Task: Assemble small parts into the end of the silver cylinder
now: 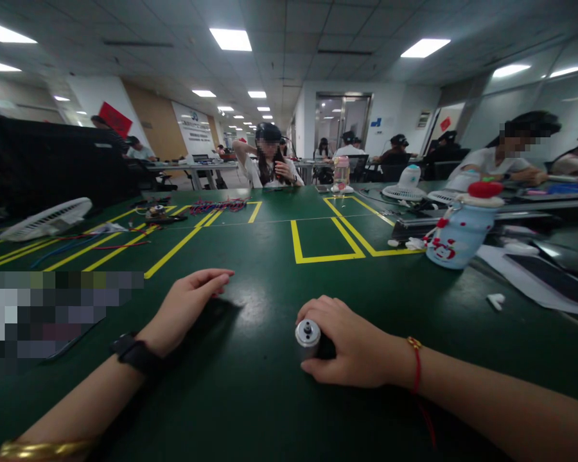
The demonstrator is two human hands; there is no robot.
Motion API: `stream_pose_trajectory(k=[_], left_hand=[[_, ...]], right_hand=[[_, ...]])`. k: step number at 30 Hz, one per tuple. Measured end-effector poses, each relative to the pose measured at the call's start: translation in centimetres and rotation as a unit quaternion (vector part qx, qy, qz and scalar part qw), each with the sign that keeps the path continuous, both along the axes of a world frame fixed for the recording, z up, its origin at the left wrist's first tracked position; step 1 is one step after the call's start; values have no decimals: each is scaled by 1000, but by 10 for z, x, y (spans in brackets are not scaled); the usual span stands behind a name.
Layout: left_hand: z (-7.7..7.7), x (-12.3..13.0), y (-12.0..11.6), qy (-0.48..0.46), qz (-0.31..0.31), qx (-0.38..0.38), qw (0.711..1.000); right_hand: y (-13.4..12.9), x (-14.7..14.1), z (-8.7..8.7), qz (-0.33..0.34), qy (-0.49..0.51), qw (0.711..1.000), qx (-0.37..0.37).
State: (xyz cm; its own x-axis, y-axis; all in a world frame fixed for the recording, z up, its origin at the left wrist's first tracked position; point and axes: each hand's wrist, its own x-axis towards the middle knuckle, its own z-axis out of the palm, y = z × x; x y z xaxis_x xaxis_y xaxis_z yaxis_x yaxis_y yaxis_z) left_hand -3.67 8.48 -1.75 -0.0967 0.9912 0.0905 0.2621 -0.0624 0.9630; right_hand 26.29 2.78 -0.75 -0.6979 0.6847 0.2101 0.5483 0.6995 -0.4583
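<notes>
My right hand (344,343) is wrapped round a small silver cylinder (308,339), which looks like a motor with a short shaft on top. It stands upright at the green table (250,404), its lower part partly hidden by my fingers and thumb. My left hand (187,305) hovers over the table to the left, fingers together and thumb near them, pointing right. Whether anything small is between those fingertips cannot be made out.
A light blue bottle (462,234) with a red top stands at the right, near a white earbud (496,301) and a dark phone (553,276) on paper. Wires (216,205) and a white fan (48,219) lie at the left. A person sits across the table.
</notes>
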Motion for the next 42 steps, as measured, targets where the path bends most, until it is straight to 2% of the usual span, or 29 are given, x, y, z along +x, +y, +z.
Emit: stream_pose_trajectory(k=[3,7,12,16,19,22,27,29,34,42], left_hand=[[-8,-15,10,-67,32,-7,997],[-6,-14,9,-111,32,-16,993],[0,-6,0,-87,18,-22,996],[0,-6,-2,-17,6,-11,1000],[4,3,-10,66,-27,3,997],[13,26,-25,137,-99,24,985],[28,71,-53,191,-252,95,944],[32,81,-60,194,-284,121,931],[34,89,-67,191,-293,139,926],[34,94,-65,158,-260,132,943]], right_hand=[[0,0,1,0,0,1000,-4],[0,1,1,3,3,1000,-8],[-1,2,1,6,7,1000,-5],[0,1,1,7,5,1000,-7],[0,1,1,5,3,1000,-7],[0,0,0,3,0,1000,-1],[1,-1,-4,5,-1,1000,16],[1,-1,-5,7,-1,1000,21],[2,-1,-7,8,-3,1000,29],[2,-2,-7,2,-7,999,33]])
